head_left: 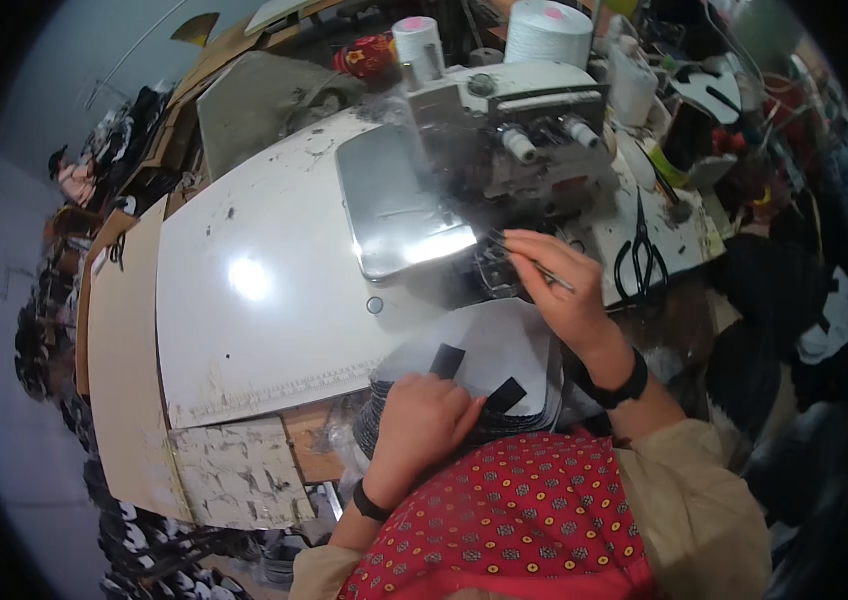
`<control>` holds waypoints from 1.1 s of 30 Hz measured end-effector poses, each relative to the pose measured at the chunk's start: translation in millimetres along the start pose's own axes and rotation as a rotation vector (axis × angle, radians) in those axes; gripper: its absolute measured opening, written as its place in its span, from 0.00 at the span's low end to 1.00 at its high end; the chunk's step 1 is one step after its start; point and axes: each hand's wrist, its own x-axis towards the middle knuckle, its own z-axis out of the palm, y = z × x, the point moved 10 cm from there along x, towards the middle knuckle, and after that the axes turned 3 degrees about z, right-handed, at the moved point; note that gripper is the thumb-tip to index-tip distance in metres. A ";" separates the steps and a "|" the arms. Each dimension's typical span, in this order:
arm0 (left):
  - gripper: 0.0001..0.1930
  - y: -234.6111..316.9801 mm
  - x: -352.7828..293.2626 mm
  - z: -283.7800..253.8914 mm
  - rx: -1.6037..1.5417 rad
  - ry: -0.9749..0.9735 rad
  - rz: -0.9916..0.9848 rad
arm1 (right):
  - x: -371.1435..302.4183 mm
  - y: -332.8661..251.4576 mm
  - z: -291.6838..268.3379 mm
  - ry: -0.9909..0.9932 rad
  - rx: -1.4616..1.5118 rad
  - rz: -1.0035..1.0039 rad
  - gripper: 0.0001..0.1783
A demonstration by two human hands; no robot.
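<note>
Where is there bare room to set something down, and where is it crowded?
Widest free patch: the white tabletop between the tan board and the shiny grey plate, bar some specks. The tan board's middle also looks free. Crowded: right of the sewing machine, around the black scissors, and the stacked pieces beneath the left hand.

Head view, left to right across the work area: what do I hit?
Long flat tan board → bare left hand → bare right hand → black metal scissors with looped handles.

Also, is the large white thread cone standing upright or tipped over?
The thread cone is upright: its pink-centred top faces up.
</note>
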 end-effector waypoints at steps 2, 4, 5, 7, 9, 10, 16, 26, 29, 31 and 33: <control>0.14 -2.2 0.2 1.4 0.017 0.022 -0.021 | 5.6 4.5 15.6 -0.062 -0.042 -0.086 0.11; 0.14 0.2 1.8 3.0 0.020 0.009 -0.008 | 3.3 12.1 18.3 -0.056 -0.076 -0.119 0.11; 0.14 0.5 2.6 2.1 0.024 0.016 -0.012 | -1.0 12.8 17.4 -0.065 -0.101 -0.129 0.12; 0.14 0.0 1.3 4.3 0.037 -0.003 -0.018 | -6.1 12.8 18.4 -0.062 -0.104 -0.131 0.12; 0.14 -0.4 1.5 5.8 0.047 -0.016 -0.028 | -13.0 16.8 -0.8 0.036 0.028 0.005 0.12; 0.14 0.1 1.4 5.9 0.055 -0.014 -0.030 | -14.4 17.3 -5.7 0.046 0.034 0.016 0.12; 0.14 -0.4 4.0 12.5 0.071 -0.045 -0.027 | -27.0 35.4 3.4 0.091 -0.152 0.155 0.12; 0.15 3.1 14.7 14.1 0.088 -0.046 -0.045 | -27.1 19.0 19.1 -0.068 -0.134 0.022 0.12; 0.15 -2.5 10.8 15.7 0.092 -0.050 -0.056 | -17.9 10.7 -7.5 -0.003 -0.045 -0.011 0.12; 0.14 -5.3 7.7 9.2 0.096 -0.021 -0.076 | -11.2 16.7 -47.9 0.121 0.186 0.229 0.12; 0.13 2.3 12.1 8.5 0.059 0.011 -0.054 | -2.8 13.3 -116.5 0.375 0.421 0.254 0.07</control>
